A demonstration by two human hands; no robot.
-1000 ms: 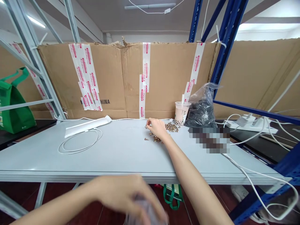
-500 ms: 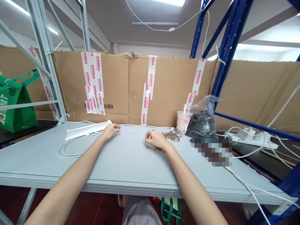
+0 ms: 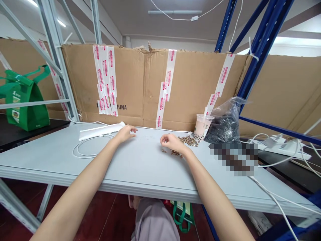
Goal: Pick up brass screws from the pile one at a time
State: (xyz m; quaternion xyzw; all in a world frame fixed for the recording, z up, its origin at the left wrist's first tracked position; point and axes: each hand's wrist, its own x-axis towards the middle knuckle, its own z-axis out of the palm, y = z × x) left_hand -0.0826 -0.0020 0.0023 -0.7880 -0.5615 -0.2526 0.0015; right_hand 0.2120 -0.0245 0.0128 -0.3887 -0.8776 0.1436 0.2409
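Observation:
My left hand (image 3: 124, 134) rests on the pale grey table top (image 3: 140, 167), fingers loosely apart, holding nothing visible. Its fingertips are just right of a white plastic strip (image 3: 101, 128) and a coiled white cable (image 3: 81, 155). My right hand (image 3: 172, 142) lies curled on the table with its fingers drawn in. Whether they pinch something small is hidden. Beside it lies a pile of small brass screws (image 3: 188, 141), with a few loose ones (image 3: 173, 153) just below the hand.
A plastic cup of milk tea (image 3: 202, 126) and a black-filled clear bag (image 3: 224, 123) stand at the back right. A taped cardboard sheet (image 3: 140, 83) forms the back wall. Metal shelving uprights flank the table, and a white power strip (image 3: 281, 149) sits to the right.
My left hand has risen from below the table's front edge and now rests on the table top at the left. My right hand has drawn slightly back from the screws.

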